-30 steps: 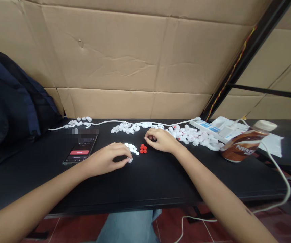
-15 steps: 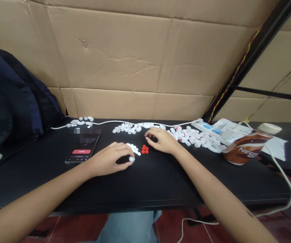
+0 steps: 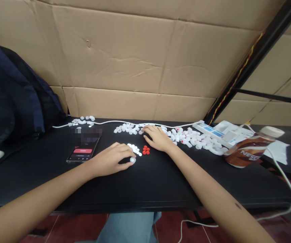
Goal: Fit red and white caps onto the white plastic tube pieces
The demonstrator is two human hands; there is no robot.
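My left hand [image 3: 115, 158] is closed, pinching a small translucent white cap [image 3: 132, 160] between thumb and fingertips just above the black table. My right hand [image 3: 156, 137] has its thumb and fingers apart, and its fingertips touch the edge of a pile of translucent white plastic pieces [image 3: 127, 128]. Between the hands lie a cluster of small flat white discs [image 3: 134, 149] and, beside it, a group of small red plastic pieces [image 3: 146, 150].
A larger heap of white pieces [image 3: 196, 138] spreads to the right, near a brown bottle [image 3: 249, 150] and a white box [image 3: 211, 131]. On the left are a phone [image 3: 84, 148], a backpack [image 3: 16, 94] and more white pieces [image 3: 83, 120]. A white cable [image 3: 112, 122] runs along the back.
My right hand has moved slightly forward and left to the white pieces, its fingers stretching out. My left hand keeps the cap in nearly the same place. The view has shifted a little.
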